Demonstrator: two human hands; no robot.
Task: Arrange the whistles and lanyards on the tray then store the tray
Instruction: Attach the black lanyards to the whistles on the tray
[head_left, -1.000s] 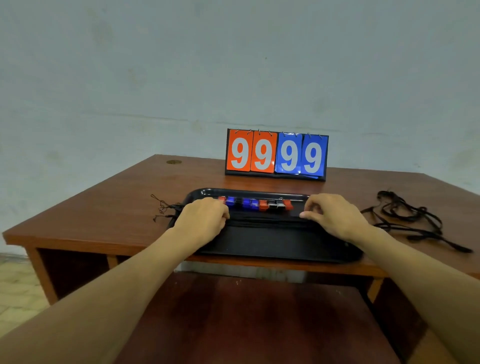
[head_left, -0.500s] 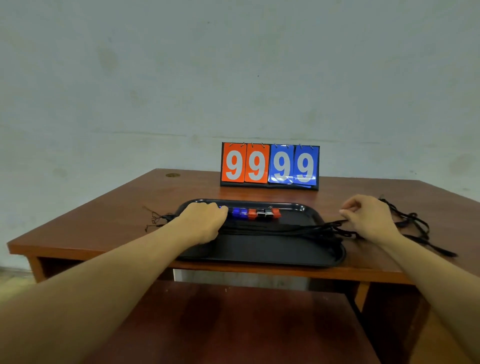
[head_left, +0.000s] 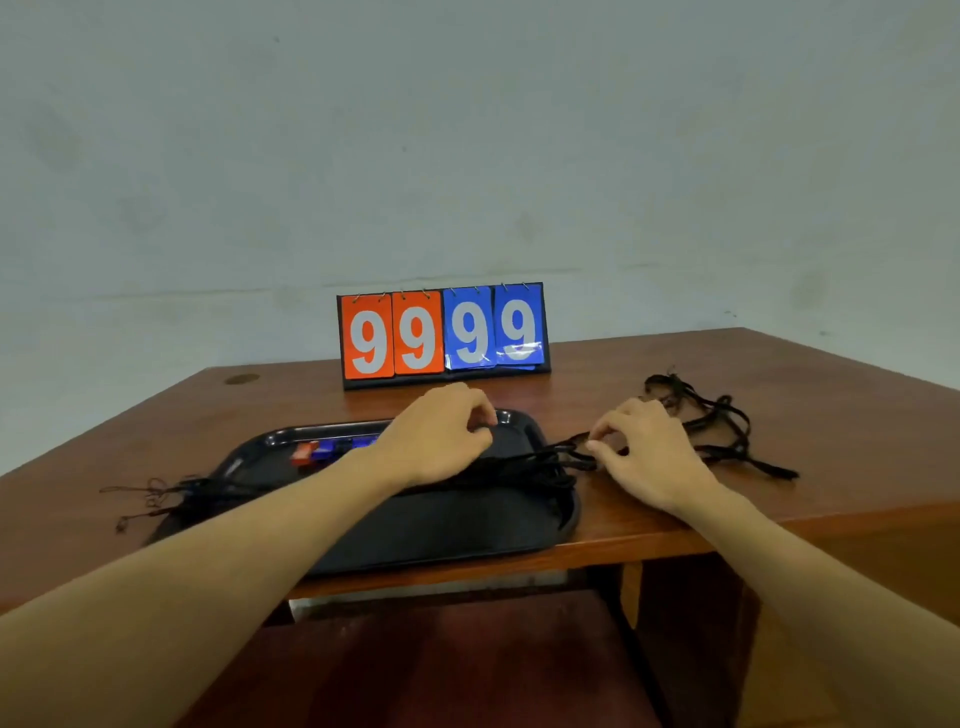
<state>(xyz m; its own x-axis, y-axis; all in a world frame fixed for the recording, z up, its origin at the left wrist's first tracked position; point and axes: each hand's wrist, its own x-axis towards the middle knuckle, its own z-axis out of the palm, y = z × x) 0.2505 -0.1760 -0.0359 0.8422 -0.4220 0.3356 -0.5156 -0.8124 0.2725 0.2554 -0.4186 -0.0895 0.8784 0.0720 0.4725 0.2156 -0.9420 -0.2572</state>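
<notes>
Lower left of frame: thin cord ends (head_left: 150, 496) trail off the tray's left rim onto the wooden table (head_left: 104, 431). The black tray (head_left: 441, 540) sits lower centre, right at the table's near edge.

Whistles (head_left: 319, 451), red + blue, are lined up by the tray's far rim, left part. The rest of the row is hidden behind the left hand.

Lanyard bundle (head_left: 519, 465) runs L-to-R across the tray. Its right end spills over the right rim.

Left hand (head_left: 441, 441) is over the tray's far right part, knuckles up, fingers curled down at the bundle. Can't tell if it grips anything.

Behind it, mid-frame, a scoreboard (head_left: 441, 335) stands upright at the table's back: orange 99, blue 99.

Right hand (head_left: 649, 452) is right of the tray, low over the table. Thumb + forefinger pinch a strand of the bundle just past the rim, other fingers loosely bent.

Further right, loose lanyards (head_left: 722, 431) lie tangled on the table, just beside that hand.

Bottom centre: dark red seat (head_left: 441, 670) under the table.
</notes>
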